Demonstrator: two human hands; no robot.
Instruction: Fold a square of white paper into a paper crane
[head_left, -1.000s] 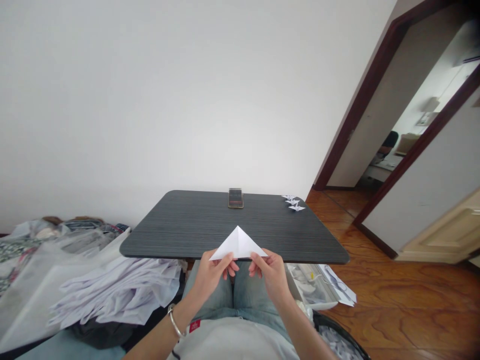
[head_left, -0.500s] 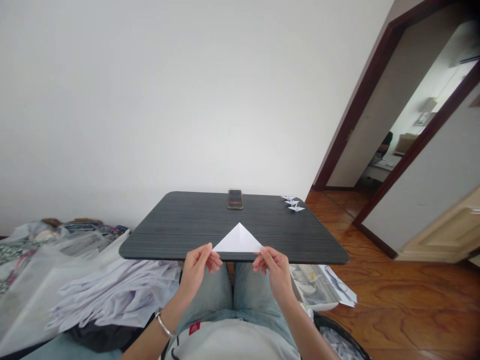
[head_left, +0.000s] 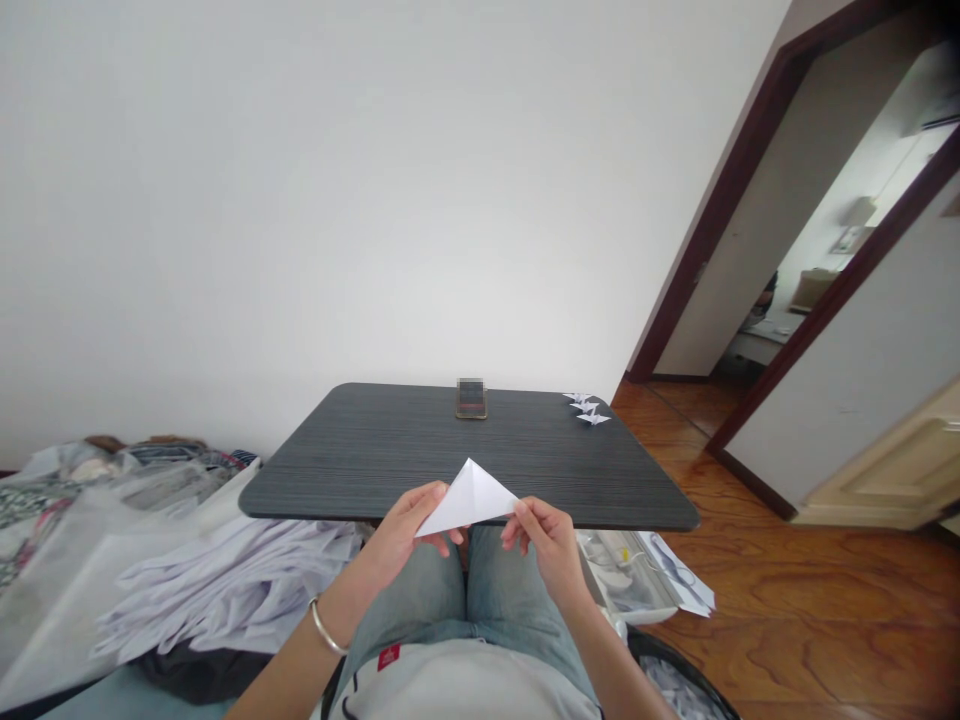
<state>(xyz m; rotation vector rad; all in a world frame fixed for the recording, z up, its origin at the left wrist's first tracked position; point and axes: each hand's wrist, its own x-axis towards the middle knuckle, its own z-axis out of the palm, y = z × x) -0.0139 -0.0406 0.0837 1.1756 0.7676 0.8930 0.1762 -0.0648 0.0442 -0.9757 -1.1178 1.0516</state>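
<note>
A white sheet of paper folded into a triangle (head_left: 474, 498) is held between both hands above the front edge of the dark table (head_left: 337, 450). Its peak points away from me, a faint crease runs down from it, and its long edge tilts lower on the left. My left hand (head_left: 420, 518) supports the left part, fingers underneath and partly hidden. With thumb and fingers, my right hand (head_left: 541, 525) pinches the right corner. Several small folded white paper cranes (head_left: 592, 419) stand in a row at the table's far right corner.
A phone (head_left: 471, 398) lies at the table's back edge. Folded white cloth (head_left: 247, 580) and plastic bags are piled at the left. To the right below the table are a clear-sided box (head_left: 634, 580) and a black-rimmed bin (head_left: 679, 680) with paper scraps. A doorway opens at the right.
The triangle has tilted, its left corner coming lower and nearer me. My left hand has shifted from pinching the left corner to holding farther along with fingers beneath. My right hand stays at its corner.
</note>
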